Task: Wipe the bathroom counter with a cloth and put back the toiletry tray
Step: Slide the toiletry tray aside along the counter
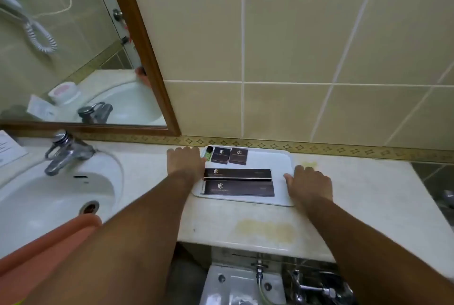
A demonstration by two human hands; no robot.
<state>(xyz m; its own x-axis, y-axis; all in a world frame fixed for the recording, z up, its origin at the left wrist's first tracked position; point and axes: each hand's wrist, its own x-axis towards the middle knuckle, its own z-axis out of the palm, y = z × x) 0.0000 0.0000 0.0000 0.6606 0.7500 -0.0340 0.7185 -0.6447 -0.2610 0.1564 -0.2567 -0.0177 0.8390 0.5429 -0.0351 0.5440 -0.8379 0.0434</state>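
Observation:
A white toiletry tray [270, 161] lies on the pale counter [368, 194], its back edge close to the tiled wall. It carries two long dark boxes [238, 188], two small dark boxes [229, 155] and a little green bottle [208, 152]. My left hand [184, 161] grips the tray's left edge, palm down. My right hand [308, 183] holds the right edge, thumb against the rim. An orange cloth [61, 238] lies draped over the front rim of the sink, partly under my left forearm.
A white sink [36, 196] with a chrome tap [66, 152] sits left of the tray. A wood-framed mirror [73, 46] hangs above it. Yellowish stains [266, 231] mark the counter's front. A paper card [9, 149] stands far left. Plumbing fittings [307, 285] show below the counter edge.

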